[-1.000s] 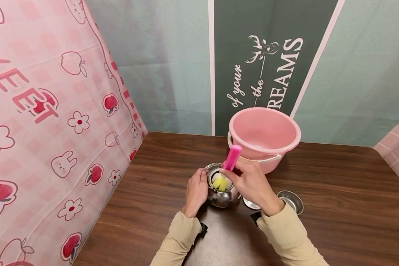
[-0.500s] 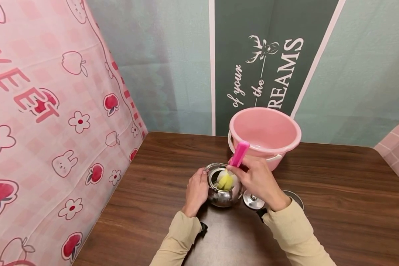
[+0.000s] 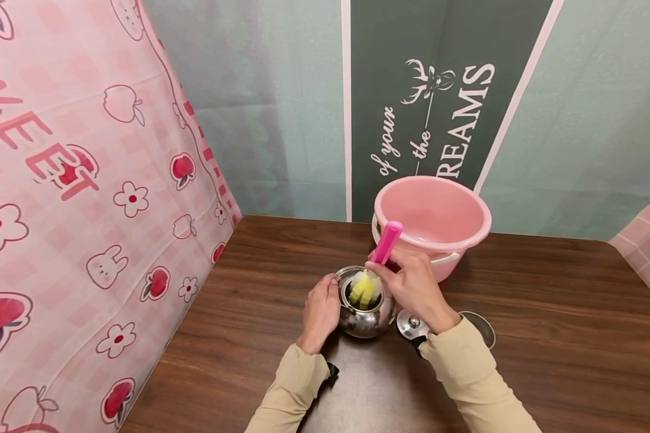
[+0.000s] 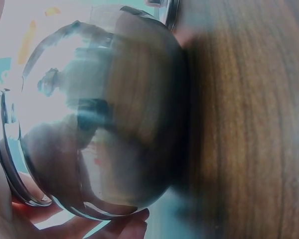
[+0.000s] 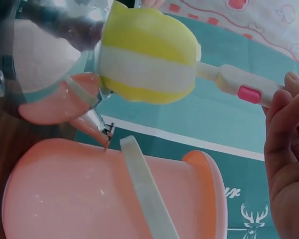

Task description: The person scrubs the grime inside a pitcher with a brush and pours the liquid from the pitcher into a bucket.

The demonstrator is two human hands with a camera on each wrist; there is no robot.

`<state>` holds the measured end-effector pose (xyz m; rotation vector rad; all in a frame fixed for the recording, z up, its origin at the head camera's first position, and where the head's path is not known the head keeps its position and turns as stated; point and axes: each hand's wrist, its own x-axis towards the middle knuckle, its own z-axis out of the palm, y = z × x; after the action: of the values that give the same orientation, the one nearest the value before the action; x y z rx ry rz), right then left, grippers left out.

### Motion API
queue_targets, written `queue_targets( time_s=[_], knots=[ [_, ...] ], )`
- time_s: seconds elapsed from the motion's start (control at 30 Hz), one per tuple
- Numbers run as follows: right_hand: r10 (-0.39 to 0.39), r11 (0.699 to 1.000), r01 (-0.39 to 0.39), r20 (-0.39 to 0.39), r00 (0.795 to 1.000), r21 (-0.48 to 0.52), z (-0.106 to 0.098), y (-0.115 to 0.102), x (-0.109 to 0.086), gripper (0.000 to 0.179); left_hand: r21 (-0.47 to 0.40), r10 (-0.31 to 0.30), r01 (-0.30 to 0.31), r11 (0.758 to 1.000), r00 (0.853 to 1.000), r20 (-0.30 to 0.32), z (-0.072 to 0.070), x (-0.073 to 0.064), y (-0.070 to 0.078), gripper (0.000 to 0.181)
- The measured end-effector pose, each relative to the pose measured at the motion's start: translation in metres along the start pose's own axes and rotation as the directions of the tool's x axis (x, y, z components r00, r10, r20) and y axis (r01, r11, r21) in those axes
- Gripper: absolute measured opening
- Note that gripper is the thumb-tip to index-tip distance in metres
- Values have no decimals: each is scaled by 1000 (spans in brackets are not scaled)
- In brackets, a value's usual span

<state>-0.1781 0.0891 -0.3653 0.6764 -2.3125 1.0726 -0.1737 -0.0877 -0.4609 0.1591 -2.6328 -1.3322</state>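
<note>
A round, shiny steel teapot (image 3: 365, 326) stands uncovered on the table. My left hand (image 3: 321, 310) holds it at its left side; in the left wrist view, fingers (image 4: 124, 226) curl along the pot near its hinged metal handle (image 4: 12, 169). Between thumb and fingers, my right hand (image 3: 414, 285) pinches a sponge bottle brush by its pink handle (image 3: 387, 242). The brush's yellow and white sponge head (image 5: 149, 59) is at the pot's mouth, much of it showing above the rim in the right wrist view. The pot's inside is mostly hidden by the sponge.
A pink bucket (image 3: 433, 210) with a white carrying handle stands just behind the right hand. A metal lid (image 3: 411, 325) with a knob lies right of the pot, and a round metal dish (image 3: 484, 328) sits farther right, partly behind the right sleeve. Printed cloths hang behind and left.
The right hand shifts the brush rightward, then slightly back left and up, so more of the sponge shows above the pot's mouth. The left hand and teapot stay in place.
</note>
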Motion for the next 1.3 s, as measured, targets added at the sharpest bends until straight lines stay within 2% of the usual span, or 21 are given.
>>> queue_targets(
  time_s=[0.27, 0.6, 0.97, 1.3],
  knots=[
    [60, 998, -60, 19, 998, 34, 6, -2, 1, 12, 17, 7, -7, 1000, 1000, -4, 2, -1, 1, 33],
    [9, 997, -15, 64, 998, 79, 7, -8, -2, 12, 17, -3, 3, 1000, 1000, -2, 3, -1, 2, 35],
    [28, 996, -44, 182, 983, 84, -8, -15, -4, 12, 23, 4, -4, 1000, 1000, -16, 2, -1, 2, 33],
    [23, 998, -34, 181, 983, 58, -17, -8, -4, 13, 26, -1, 1, 1000, 1000, -16, 1, 0, 2, 33]
  ],
)
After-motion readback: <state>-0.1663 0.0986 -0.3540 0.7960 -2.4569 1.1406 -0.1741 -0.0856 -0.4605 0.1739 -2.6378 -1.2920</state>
